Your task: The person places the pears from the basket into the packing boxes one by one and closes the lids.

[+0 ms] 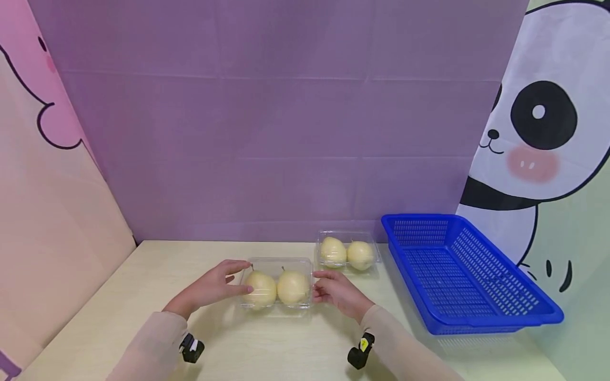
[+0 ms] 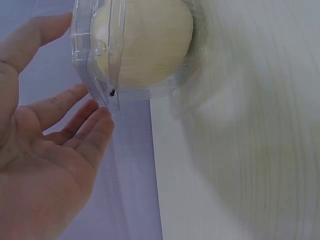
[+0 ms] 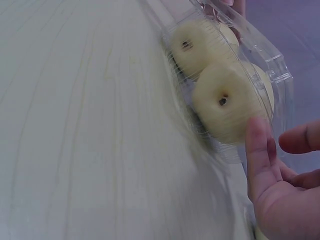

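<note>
A clear plastic box (image 1: 276,261) with two pale yellow pears (image 1: 293,287) is held between both hands over the table. My left hand (image 1: 209,288) grips its left end, thumb in front and index finger toward the back corner. At the right end my right hand (image 1: 338,292) holds the box, thumb against the lower front side in the right wrist view. The pears' stems point up in the head view; their blossom ends (image 3: 223,101) show through the ribbed plastic in the right wrist view.
Behind and right stands a second clear box (image 1: 370,236) with two pears. A blue plastic basket (image 1: 431,317) with perforated walls sits at the table's right side. A purple cloth (image 1: 286,116) hangs behind the pale wooden table (image 1: 138,301); printed cloths flank it.
</note>
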Demonstrator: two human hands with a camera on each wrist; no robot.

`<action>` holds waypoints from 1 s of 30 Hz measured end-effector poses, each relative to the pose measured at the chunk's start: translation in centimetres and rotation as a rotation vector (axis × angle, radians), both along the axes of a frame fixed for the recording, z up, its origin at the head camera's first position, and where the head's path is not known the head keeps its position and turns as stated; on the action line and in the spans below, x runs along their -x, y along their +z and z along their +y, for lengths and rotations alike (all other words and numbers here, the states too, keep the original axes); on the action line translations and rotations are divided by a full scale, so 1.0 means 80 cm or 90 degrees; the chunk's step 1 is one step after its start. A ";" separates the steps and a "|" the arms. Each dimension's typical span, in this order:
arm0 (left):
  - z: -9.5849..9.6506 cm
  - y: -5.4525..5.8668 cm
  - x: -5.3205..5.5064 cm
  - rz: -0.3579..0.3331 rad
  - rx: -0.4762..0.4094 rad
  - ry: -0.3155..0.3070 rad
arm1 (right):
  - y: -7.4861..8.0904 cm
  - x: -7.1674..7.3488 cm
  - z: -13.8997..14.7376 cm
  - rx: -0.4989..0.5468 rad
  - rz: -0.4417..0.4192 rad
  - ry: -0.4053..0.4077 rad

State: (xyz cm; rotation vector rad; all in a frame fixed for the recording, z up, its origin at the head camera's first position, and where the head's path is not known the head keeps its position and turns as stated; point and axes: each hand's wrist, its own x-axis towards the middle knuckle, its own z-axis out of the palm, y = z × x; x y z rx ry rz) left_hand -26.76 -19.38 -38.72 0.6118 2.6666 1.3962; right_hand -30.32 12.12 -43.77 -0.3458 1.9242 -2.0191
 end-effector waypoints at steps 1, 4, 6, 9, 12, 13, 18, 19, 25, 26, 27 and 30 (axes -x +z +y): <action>0.000 0.000 0.000 0.001 0.000 -0.001 | 0.000 0.000 0.001 -0.003 0.000 0.000; 0.000 -0.002 0.000 0.003 -0.001 -0.002 | 0.001 -0.001 0.003 -0.009 -0.005 0.000; 0.000 -0.002 0.000 -0.001 -0.006 -0.001 | 0.002 -0.001 0.005 -0.012 -0.007 0.004; 0.001 -0.003 -0.001 -0.006 -0.011 0.002 | 0.003 -0.002 0.007 -0.017 -0.012 0.009; 0.002 -0.003 -0.002 -0.008 -0.010 0.005 | 0.005 -0.006 0.011 -0.034 -0.022 0.018; 0.002 -0.003 -0.002 -0.008 -0.009 0.005 | 0.005 -0.007 0.012 -0.043 -0.028 0.022; 0.002 -0.003 -0.001 -0.009 -0.010 0.006 | 0.006 -0.014 0.018 -0.085 -0.047 0.053; 0.002 -0.004 0.000 -0.008 -0.011 0.005 | 0.006 -0.016 0.019 -0.089 -0.047 0.060; 0.001 -0.005 0.003 -0.006 -0.013 -0.001 | 0.007 -0.022 0.021 -0.105 -0.038 0.091; 0.001 -0.005 0.003 -0.006 -0.013 -0.001 | 0.007 -0.023 0.021 -0.108 -0.037 0.096; 0.001 -0.005 0.003 -0.007 -0.013 -0.001 | 0.007 -0.024 0.021 -0.111 -0.036 0.099; 0.002 -0.004 0.002 -0.010 -0.012 -0.001 | 0.008 -0.026 0.020 -0.119 -0.032 0.110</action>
